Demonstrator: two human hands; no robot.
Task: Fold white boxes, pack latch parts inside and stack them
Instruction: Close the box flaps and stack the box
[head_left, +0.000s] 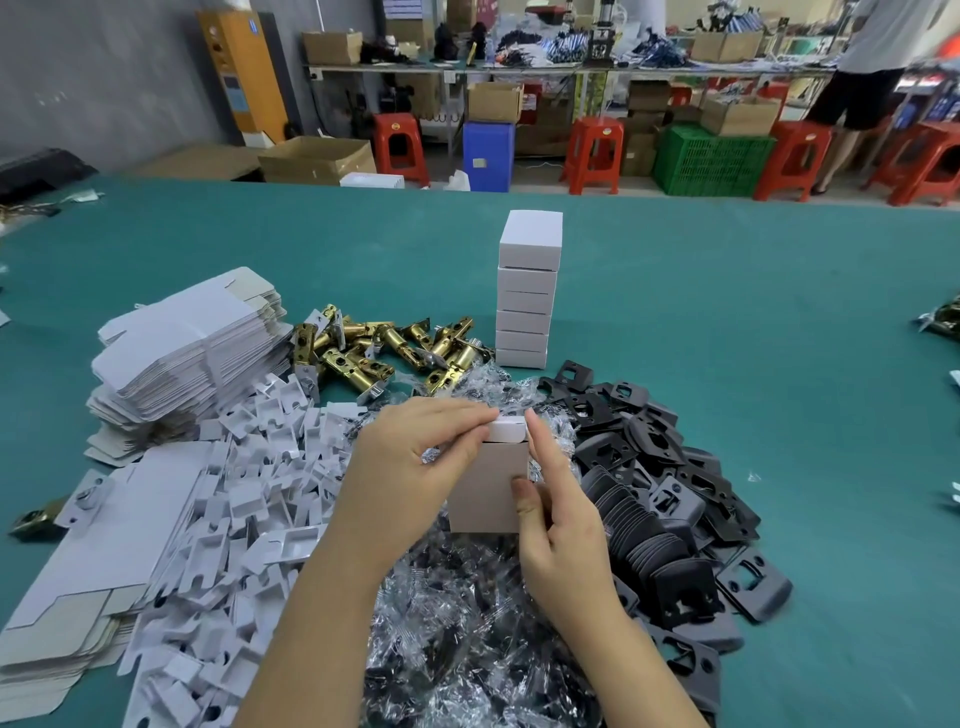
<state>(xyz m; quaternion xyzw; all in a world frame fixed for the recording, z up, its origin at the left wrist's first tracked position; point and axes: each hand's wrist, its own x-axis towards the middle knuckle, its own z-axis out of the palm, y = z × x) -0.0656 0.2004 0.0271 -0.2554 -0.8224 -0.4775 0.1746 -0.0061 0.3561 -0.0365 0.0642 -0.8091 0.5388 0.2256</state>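
Behind the green worktop (727, 322) runs a long bench crowded with cartons and goods, with red stools (595, 153), a blue bin (488, 156) and a green crate (711, 161) on the floor below it, and a person in dark shorts (857, 88) standing at the far right.

On the worktop itself, the biggest heap is the flat white box blanks (192, 353) stacked at my left, with more blanks (98, 561) lying nearer me. Beside them spreads a loose pile of white card inserts (249, 499). At my right lies a mound of black strike plates (665, 499), and a drift of clear plastic bags (467, 613) sits under my forearms. Brass latch bolts (384, 348) lie in a cluster further back, between the blanks and a tower of finished white boxes (527, 296) — six high, upright, its foot touching the bags.

Over the bags I hold one white box (491, 488) upright. My left hand (415, 457) wraps its left side, fingers (467, 418) curled over the top and pressing the end flap (508, 430) down. My right hand (561, 525) grips the right edge — thumb on the front face, forefinger stretched up to touch the flap's corner.
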